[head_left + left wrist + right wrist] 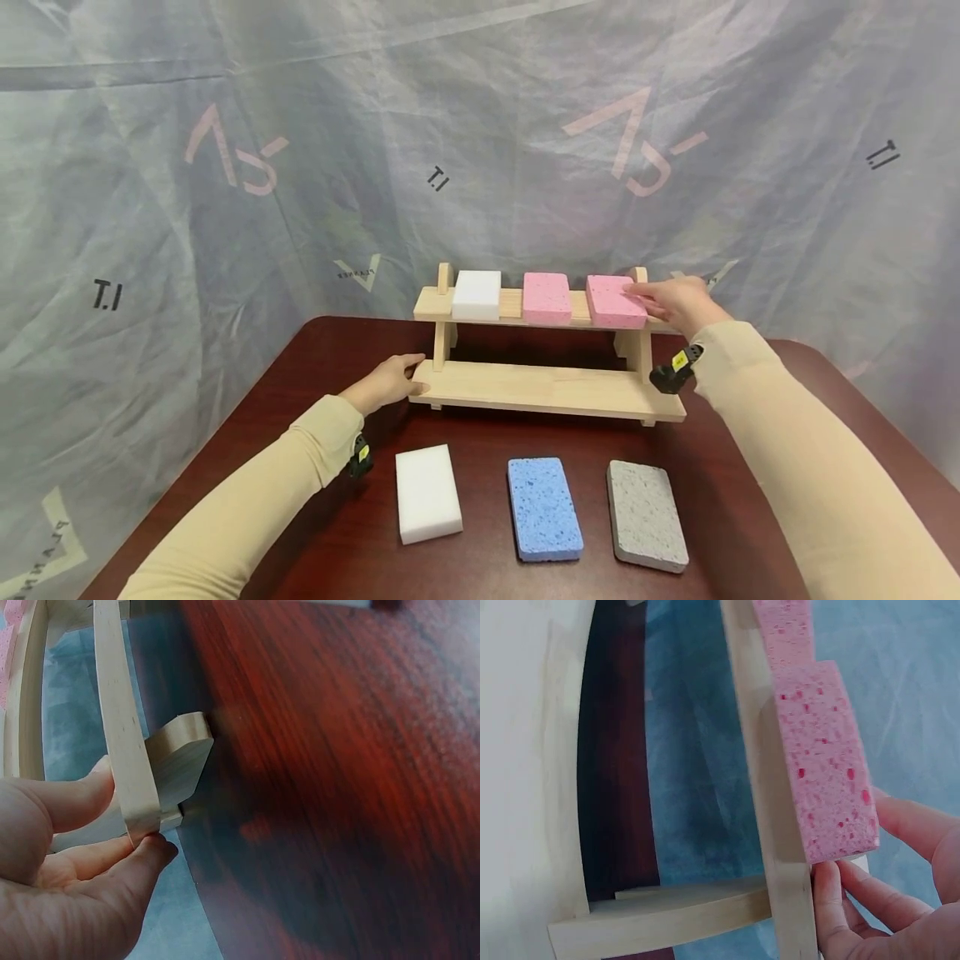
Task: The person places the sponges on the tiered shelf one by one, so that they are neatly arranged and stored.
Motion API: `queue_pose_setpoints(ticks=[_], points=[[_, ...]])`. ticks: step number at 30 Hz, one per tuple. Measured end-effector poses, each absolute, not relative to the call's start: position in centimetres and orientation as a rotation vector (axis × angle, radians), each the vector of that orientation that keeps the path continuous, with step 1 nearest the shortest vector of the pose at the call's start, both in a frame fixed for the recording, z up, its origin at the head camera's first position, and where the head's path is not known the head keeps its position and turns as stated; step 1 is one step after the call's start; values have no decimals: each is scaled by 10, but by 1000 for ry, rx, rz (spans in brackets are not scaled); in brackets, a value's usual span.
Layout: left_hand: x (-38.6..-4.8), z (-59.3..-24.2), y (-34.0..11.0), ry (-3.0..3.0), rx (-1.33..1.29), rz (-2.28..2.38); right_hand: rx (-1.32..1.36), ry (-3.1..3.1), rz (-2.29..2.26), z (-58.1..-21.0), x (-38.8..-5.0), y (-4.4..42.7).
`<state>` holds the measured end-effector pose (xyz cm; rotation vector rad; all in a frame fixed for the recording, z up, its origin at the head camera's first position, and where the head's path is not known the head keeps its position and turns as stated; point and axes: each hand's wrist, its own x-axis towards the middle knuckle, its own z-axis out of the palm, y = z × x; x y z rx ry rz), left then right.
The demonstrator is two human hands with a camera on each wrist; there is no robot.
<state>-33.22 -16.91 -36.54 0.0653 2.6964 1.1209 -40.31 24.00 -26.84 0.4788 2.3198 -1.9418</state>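
A two-tier wooden shelf stands on the table. My left hand pinches the left end of its lower board, thumb on one face and fingers on the other. On the upper tier, my right hand holds the right-hand pink sponge at its right end. One digit lies on the sponge's top; other fingertips meet its end beside the board. A second pink sponge and a white sponge lie to its left on that tier.
On the dark red table, in front of the shelf, lie a white sponge, a blue sponge and a grey sponge. A grey printed cloth hangs behind the table.
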Motion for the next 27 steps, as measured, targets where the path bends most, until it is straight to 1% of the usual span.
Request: queue_pose_setpoints(ticks=[8,15,21,27], points=[[-334,-365,-163,2698,78,1098,345,2103,-2068,-267,-397,255],[-335,-367,-165,2700,77,1091,332,1866,-2187,-264,-394,264],[-333,-366,-167,2699,74,1116,334,1846,-2209,-263,-391,270],[-334,-367,-169,2701,63,1119,251,1823,-2185,-263,-385,277]])
